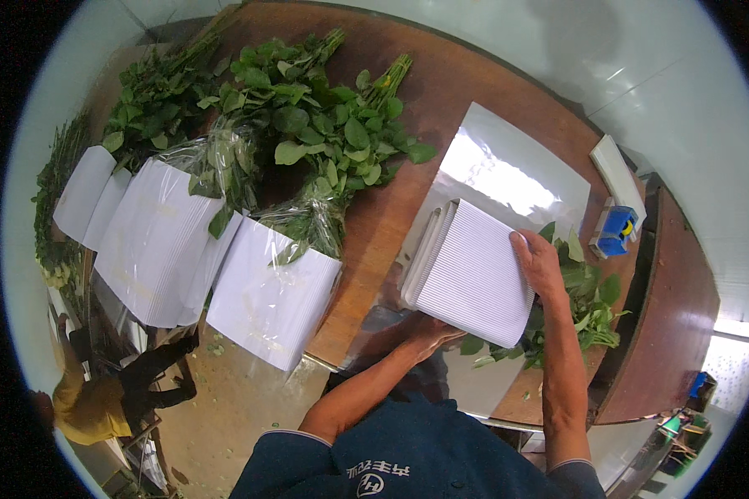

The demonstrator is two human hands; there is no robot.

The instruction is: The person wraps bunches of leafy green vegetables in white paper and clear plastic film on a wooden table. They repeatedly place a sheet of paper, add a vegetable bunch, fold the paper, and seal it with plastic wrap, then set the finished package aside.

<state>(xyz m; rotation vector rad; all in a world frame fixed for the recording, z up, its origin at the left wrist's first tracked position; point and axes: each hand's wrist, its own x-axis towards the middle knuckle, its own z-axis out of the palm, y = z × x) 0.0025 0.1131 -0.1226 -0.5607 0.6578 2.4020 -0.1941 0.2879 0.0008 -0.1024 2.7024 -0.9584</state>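
A bundle wrapped in white corrugated paper (474, 274) lies tilted over a sheet of clear plastic film (515, 162) on the wooden table. My right hand (540, 259) grips its right edge, the thumb on top. Under its lower left edge is my left hand (434, 337), fingers partly hidden by the bundle. Green leafy stems (590, 299) stick out to the right, behind my right wrist. What the paper encloses is hidden.
Several leafy bunches (349, 125) lie at the back left; white-wrapped bouquets (274, 290) in clear film overhang the table's front edge. A blue tape dispenser (615, 231) stands at right beside a white stack (618, 168). Another person (93, 405) is at lower left.
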